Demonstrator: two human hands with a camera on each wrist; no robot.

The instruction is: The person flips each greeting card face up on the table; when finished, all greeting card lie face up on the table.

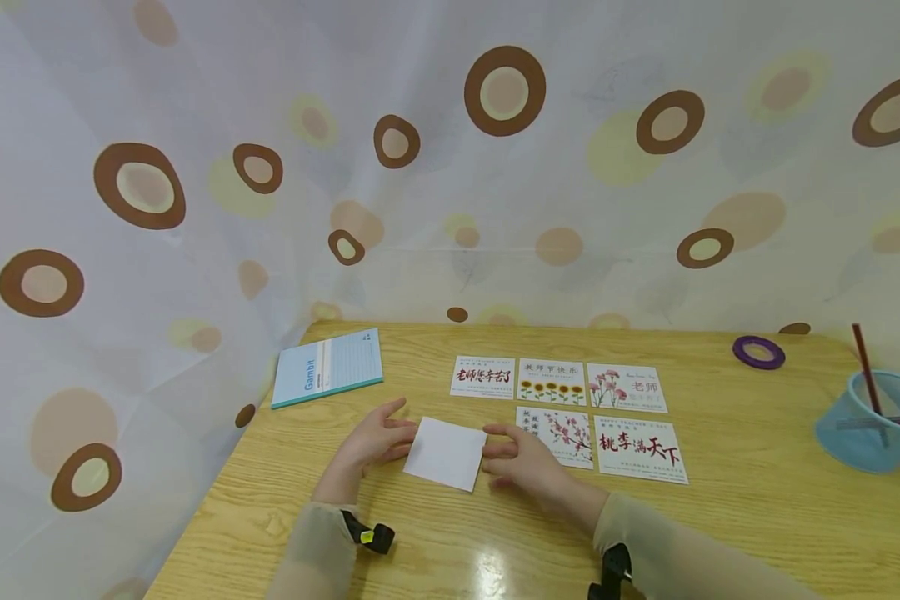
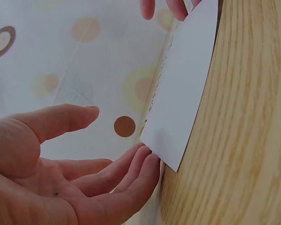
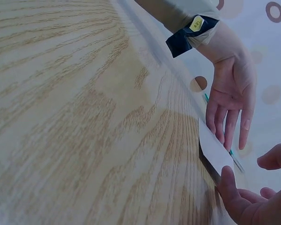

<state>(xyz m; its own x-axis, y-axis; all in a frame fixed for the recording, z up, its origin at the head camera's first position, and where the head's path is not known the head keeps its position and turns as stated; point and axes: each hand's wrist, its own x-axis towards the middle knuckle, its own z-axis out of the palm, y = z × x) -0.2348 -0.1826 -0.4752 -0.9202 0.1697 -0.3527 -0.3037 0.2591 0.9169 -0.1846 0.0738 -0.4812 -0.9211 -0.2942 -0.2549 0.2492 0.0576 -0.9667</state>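
Note:
A blank white card (image 1: 446, 454) lies face up between my two hands, and a dark gap under its near edge shows in the right wrist view. My left hand (image 1: 381, 437) is at the card's left side, with the fingertips (image 2: 152, 157) against its edge and the thumb apart. On the opposite side, my right hand (image 1: 521, 458) has its fingers at the right edge, the thumb clear of the card. Neither hand pinches it. Just right of my right hand lies a card with blossom branches (image 1: 566, 437), partly covered by that hand.
Other printed cards are laid in rows: red lettering (image 1: 483, 377), sunflowers (image 1: 552, 382), pink flowers (image 1: 626, 387) and large red characters (image 1: 640, 450). A light blue notebook (image 1: 328, 368) lies back left. Far right are a purple ring (image 1: 759, 352) and a blue cup (image 1: 855, 429) with sticks.

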